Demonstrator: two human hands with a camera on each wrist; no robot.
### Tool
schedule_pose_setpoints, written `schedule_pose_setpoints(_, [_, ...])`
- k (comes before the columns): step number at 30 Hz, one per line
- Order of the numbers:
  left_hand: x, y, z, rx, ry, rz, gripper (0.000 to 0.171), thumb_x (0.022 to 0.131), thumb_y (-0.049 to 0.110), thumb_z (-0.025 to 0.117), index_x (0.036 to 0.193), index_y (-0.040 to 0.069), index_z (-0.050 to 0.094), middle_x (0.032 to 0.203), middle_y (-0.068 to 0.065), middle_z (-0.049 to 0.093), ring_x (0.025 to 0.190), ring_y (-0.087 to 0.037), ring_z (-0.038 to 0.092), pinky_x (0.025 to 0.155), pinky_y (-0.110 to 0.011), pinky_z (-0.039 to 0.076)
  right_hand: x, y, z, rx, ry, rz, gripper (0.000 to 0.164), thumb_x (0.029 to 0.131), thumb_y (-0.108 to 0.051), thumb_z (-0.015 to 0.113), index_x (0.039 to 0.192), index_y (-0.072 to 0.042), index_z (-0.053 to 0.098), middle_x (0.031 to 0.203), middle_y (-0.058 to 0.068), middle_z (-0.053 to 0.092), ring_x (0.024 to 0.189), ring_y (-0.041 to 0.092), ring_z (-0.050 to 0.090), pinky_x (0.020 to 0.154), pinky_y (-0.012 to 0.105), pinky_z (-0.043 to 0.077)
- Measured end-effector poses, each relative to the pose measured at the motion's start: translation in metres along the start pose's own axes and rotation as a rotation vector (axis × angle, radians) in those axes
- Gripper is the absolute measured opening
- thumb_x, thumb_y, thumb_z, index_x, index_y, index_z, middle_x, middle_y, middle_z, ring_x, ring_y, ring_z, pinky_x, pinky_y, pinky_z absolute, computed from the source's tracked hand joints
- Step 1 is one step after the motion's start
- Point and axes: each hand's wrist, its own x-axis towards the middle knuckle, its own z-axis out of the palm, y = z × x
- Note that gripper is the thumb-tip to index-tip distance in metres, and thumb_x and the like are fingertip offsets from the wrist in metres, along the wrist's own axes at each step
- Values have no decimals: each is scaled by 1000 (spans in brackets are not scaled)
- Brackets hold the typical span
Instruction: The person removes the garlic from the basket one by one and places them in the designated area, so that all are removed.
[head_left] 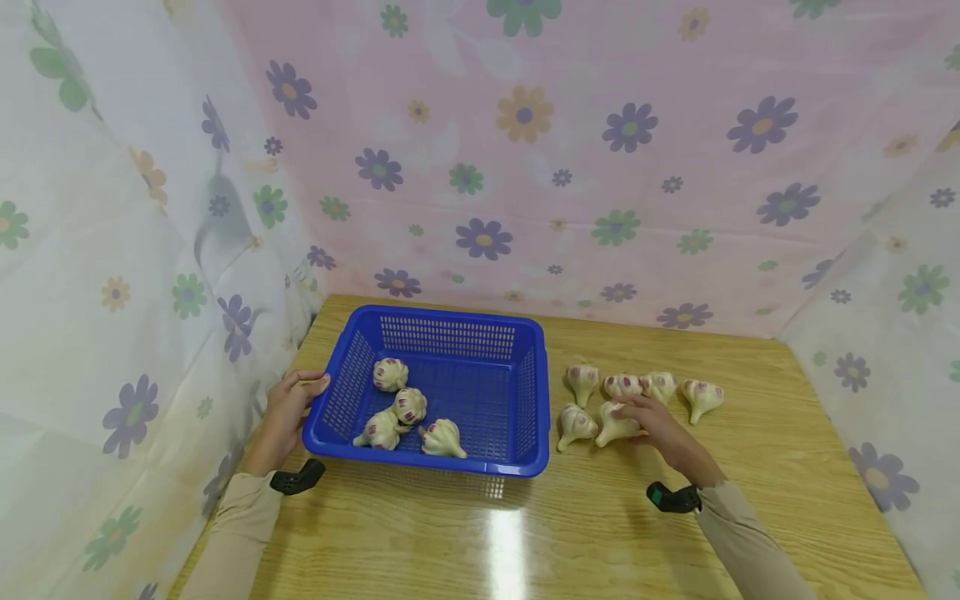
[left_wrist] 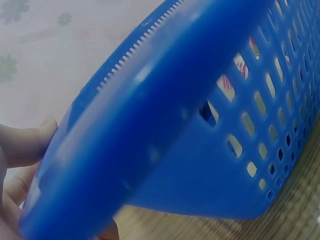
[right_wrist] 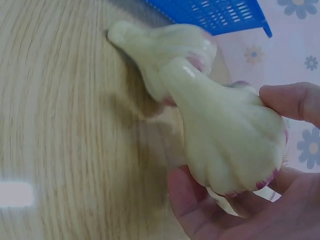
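My left hand (head_left: 286,410) grips the left rim of a blue plastic basket (head_left: 442,461), thumb on top of the edge in the left wrist view. Inside the basket, several garlic bulbs lie toward the left, one of them a bulb (head_left: 442,438) near the front wall. To the right of the basket, my right hand (head_left: 666,432) holds a garlic bulb (right_wrist: 230,140) between thumb and fingers, its stem pointing away from the palm. Close beside it lies another garlic bulb (head_left: 576,423) on the table.
Behind my right hand, more bulbs form a loose row, with a garlic bulb (head_left: 702,398) at its right end. All this stands on a wood-grain table (head_left: 405,533). Flowered cloth (head_left: 555,225) hangs along the back and both sides.
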Motion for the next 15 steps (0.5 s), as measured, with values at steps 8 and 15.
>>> schedule_pose_setpoints(8, [3, -4, -1, -9, 4, 4, 36, 90, 30, 66, 118, 11, 54, 93, 0, 68, 82, -17, 67, 66, -34, 55, 2, 5, 2, -11, 35, 13, 60, 96, -26, 54, 141, 6, 32, 149, 28, 20, 130, 46, 29, 89, 49, 46])
schedule_pose_setpoints(15, [15, -21, -9, -21, -34, 39, 53, 81, 45, 72, 122, 15, 55, 102, -5, 68, 84, -23, 68, 67, -40, 55, 1, 5, 4, -50, 48, -10, 58, 96, -24, 55, 140, 7, 34, 147, 28, 22, 122, 44, 40, 86, 49, 48])
